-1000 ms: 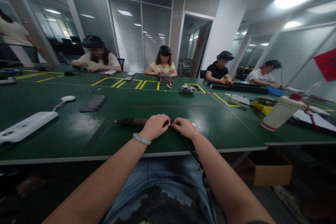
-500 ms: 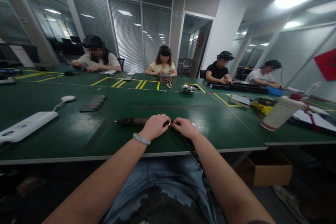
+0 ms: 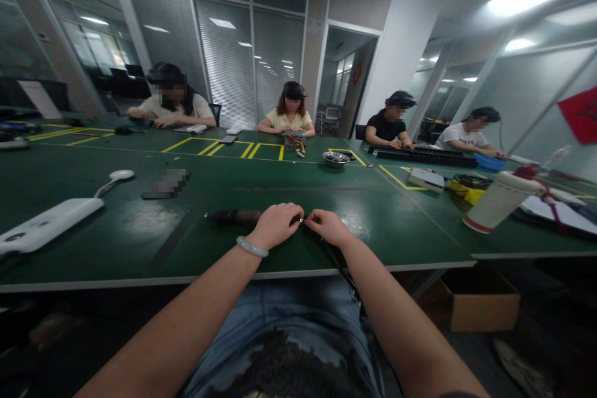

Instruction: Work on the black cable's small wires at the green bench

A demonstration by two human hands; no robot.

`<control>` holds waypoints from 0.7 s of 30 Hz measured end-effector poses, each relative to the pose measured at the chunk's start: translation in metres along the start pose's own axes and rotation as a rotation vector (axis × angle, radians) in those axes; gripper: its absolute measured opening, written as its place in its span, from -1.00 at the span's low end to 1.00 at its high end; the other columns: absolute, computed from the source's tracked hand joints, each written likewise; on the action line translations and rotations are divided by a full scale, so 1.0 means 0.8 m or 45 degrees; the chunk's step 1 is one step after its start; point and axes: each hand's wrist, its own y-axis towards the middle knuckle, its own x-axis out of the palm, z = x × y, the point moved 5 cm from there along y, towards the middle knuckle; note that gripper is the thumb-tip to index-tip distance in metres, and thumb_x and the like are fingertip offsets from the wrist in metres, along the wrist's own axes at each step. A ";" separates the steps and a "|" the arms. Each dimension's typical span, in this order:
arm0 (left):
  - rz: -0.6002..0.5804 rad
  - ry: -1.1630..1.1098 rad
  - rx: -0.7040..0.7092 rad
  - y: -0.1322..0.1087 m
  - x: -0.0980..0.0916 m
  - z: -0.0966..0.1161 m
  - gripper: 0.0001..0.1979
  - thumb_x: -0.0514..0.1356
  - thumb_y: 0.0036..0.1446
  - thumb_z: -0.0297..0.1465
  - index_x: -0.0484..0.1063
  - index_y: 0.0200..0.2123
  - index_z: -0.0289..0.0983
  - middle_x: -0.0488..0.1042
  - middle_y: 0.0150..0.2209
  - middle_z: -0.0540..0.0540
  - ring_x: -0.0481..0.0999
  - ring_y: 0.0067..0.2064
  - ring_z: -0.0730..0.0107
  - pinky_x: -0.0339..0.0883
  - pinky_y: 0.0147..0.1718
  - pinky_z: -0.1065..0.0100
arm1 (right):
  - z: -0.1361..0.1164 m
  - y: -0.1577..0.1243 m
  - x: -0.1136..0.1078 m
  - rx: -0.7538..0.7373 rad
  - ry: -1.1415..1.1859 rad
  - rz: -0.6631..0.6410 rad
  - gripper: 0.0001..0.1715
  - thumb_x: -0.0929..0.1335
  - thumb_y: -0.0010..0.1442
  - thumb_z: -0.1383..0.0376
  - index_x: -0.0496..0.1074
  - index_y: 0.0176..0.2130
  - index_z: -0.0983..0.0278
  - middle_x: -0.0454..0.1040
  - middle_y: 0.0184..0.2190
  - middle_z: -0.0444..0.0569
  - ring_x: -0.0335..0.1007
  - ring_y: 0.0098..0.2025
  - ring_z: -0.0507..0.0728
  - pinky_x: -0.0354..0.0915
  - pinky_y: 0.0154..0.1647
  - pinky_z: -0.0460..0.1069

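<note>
A dark, long tool with a black front end (image 3: 228, 216) lies on the green table, its tip pointing left. My left hand (image 3: 280, 224) is closed around the tool's right end. Beside it my right hand (image 3: 329, 226) pinches the end of a black cable (image 3: 336, 256), which runs down over the table edge towards my lap. A tiny brass-coloured piece (image 3: 302, 220) shows between the fingertips of both hands; its shape is too small to tell.
A phone (image 3: 168, 185) and a white device (image 3: 51, 224) lie on the green table (image 3: 242, 177) to the left. Further off stands a metal bowl (image 3: 336, 158). To the right are a white box (image 3: 425, 179) and a tilted cup (image 3: 497, 202). Several people sit across the table.
</note>
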 end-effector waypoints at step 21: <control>0.009 0.018 -0.004 0.000 0.001 -0.001 -0.86 0.12 0.16 -0.35 0.39 -0.19 -0.16 0.46 -0.22 -0.04 0.43 -0.16 0.29 0.24 -0.18 0.29 | -0.001 0.000 0.000 0.006 -0.018 -0.013 -0.74 0.32 0.18 0.11 0.47 -0.35 0.25 0.45 -0.47 -0.15 0.28 -0.45 0.01 0.12 -0.45 -0.10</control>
